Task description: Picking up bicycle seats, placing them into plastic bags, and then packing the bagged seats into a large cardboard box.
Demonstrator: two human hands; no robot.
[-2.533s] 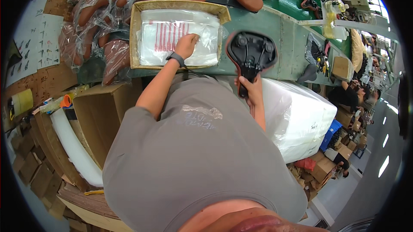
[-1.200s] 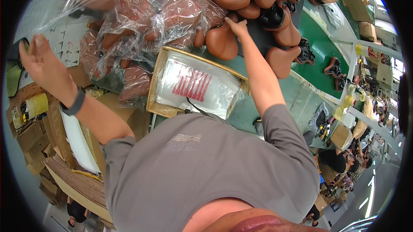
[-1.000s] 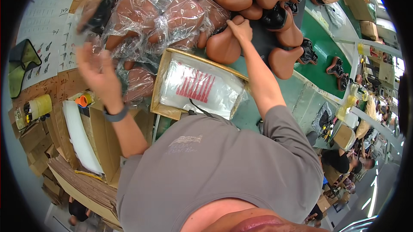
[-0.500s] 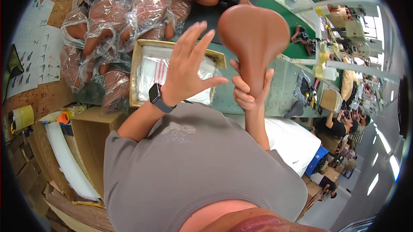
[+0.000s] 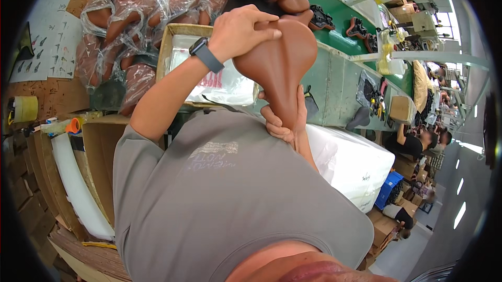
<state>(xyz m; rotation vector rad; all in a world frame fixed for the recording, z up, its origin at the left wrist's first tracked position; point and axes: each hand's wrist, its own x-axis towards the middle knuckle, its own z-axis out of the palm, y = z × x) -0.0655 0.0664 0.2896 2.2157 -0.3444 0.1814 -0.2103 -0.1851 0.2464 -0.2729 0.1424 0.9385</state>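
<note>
The green bench [image 5: 334, 96] spanned the view, with bagged saddles [image 5: 130, 26] heaped on its left. A white bundle [image 5: 361, 172] stood at the person's right. Nearer the middle, a box [image 5: 163, 57] held flat clear bags [image 5: 222, 91], partly hidden by the left arm. The brown saddle [image 5: 285, 62] was beside the box, above the bench, top side showing and narrow end toward the person. The right hand [image 5: 285, 120] had its fingers curled around that narrow end. The left hand [image 5: 240, 33], spread in the air a moment earlier, now lay on the wide end, thumb and a finger extended; whether it pinched the edge, one could not tell. Handling had apparently become two-handed.
</note>
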